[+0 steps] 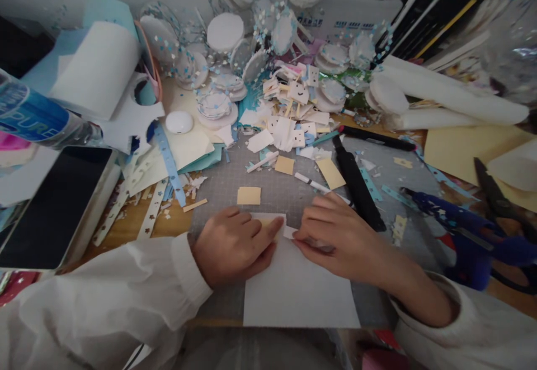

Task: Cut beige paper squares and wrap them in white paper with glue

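Note:
A white paper sheet (300,300) lies on the grey cutting mat (216,191), close to its front edge. My left hand (235,245) presses on the sheet's top part, index finger extended and the other fingers curled. Under that finger a pale yellow paper piece (267,221) partly shows. At the sheet's upper right, my right hand (342,235) is closed in a pinch on a small white paper piece (289,232). Just beyond the hands are a yellow paper rectangle (249,195), a white pen (319,185) and a black utility knife (356,183).
Small paper pieces with drawn faces (289,107) are heaped behind the mat. A blue glue gun (465,236) and scissors (499,191) lie right. A phone (59,205) and water bottle (37,113) are left. White round decorations (224,32) stand at the back.

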Available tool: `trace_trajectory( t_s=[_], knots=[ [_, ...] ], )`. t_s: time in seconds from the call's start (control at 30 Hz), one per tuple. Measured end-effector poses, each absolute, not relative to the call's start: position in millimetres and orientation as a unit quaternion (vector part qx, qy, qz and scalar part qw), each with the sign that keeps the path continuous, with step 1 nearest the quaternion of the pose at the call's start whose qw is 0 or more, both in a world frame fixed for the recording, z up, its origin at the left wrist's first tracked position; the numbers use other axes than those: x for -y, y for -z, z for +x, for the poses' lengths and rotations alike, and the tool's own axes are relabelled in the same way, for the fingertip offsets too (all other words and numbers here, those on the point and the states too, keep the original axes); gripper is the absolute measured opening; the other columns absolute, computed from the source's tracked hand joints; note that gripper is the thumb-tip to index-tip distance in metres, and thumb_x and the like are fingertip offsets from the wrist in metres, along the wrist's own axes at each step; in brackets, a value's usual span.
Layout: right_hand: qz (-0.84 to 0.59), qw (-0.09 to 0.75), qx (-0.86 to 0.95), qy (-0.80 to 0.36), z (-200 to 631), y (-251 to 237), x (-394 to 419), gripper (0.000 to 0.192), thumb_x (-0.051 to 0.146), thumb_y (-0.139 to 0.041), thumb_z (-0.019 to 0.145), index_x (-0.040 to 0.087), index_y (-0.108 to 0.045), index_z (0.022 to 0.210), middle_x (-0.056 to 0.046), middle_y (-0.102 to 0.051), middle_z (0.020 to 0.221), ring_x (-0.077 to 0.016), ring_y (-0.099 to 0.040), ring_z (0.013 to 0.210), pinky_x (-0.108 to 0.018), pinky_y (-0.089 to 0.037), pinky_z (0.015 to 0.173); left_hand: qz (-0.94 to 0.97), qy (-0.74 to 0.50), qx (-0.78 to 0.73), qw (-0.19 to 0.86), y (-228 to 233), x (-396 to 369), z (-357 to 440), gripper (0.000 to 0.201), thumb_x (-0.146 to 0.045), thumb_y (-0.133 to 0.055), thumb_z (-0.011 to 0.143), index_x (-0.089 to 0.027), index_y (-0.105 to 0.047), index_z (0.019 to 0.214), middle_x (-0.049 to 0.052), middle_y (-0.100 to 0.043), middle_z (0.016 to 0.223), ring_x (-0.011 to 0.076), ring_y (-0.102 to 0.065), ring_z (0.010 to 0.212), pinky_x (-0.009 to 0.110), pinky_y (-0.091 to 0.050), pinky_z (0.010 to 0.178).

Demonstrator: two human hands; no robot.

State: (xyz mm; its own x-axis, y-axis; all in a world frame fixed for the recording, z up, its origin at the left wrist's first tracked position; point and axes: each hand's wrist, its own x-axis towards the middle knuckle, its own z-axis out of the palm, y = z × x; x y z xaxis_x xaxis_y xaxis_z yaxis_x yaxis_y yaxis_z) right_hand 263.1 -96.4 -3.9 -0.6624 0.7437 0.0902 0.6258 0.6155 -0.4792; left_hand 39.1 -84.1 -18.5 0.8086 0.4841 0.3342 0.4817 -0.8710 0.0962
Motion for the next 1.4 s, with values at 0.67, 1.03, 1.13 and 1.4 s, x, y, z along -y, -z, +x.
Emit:
trace_trajectory(
  t_s=[0.67,1.03,1.13,1.4],
  knots=[
    [-0.358,0.120,0.871,-0.314,261.0,-2.1,102.3,0.011,0.015,-0.058,0.080,0.019,-0.058,0.069,0.006,-0.050,0.064,-0.0099,-0.048,0.066,-0.030,-0.027,0.075,0.951,-0.175,-0.255,0.008,19.5,84.6,39.0,0.029,-0.025,-0.052,0.086,-0.012,-0.060,0.110,-0.003,-0.060,0.057,0.0176,-0.058,0.051,0.034,-0.042,0.047],
    [-0.324,0.092,0.868,-0.365,259.4,-1.2,106.2,0.011,0.014,-0.059,0.077,0.019,-0.057,0.068,0.006,-0.049,0.062,-0.0104,-0.046,0.066,-0.030,-0.029,0.074,0.950,-0.181,-0.254,0.009,20.4,83.8,38.5,0.029,-0.025,-0.054,0.085,-0.010,-0.061,0.109,-0.001,-0.062,0.058,0.0166,-0.058,0.052,0.032,-0.041,0.048],
    [-0.318,0.088,0.868,-0.372,259.1,-1.0,105.5,0.010,0.013,-0.059,0.077,0.018,-0.058,0.068,0.005,-0.049,0.062,-0.0104,-0.046,0.066,-0.031,-0.029,0.075,0.951,-0.179,-0.252,0.006,19.9,84.1,38.7,0.029,-0.025,-0.054,0.085,-0.010,-0.062,0.109,-0.002,-0.061,0.058,0.0170,-0.058,0.052,0.033,-0.041,0.047],
    [-0.294,0.081,0.868,-0.392,259.9,-1.0,106.1,0.010,0.014,-0.059,0.076,0.018,-0.058,0.067,0.006,-0.050,0.060,-0.0102,-0.046,0.066,-0.031,-0.030,0.076,0.950,-0.178,-0.256,0.008,20.0,84.6,37.6,0.031,-0.026,-0.055,0.085,-0.010,-0.063,0.109,-0.002,-0.060,0.058,0.0186,-0.058,0.052,0.036,-0.043,0.046]
  ],
)
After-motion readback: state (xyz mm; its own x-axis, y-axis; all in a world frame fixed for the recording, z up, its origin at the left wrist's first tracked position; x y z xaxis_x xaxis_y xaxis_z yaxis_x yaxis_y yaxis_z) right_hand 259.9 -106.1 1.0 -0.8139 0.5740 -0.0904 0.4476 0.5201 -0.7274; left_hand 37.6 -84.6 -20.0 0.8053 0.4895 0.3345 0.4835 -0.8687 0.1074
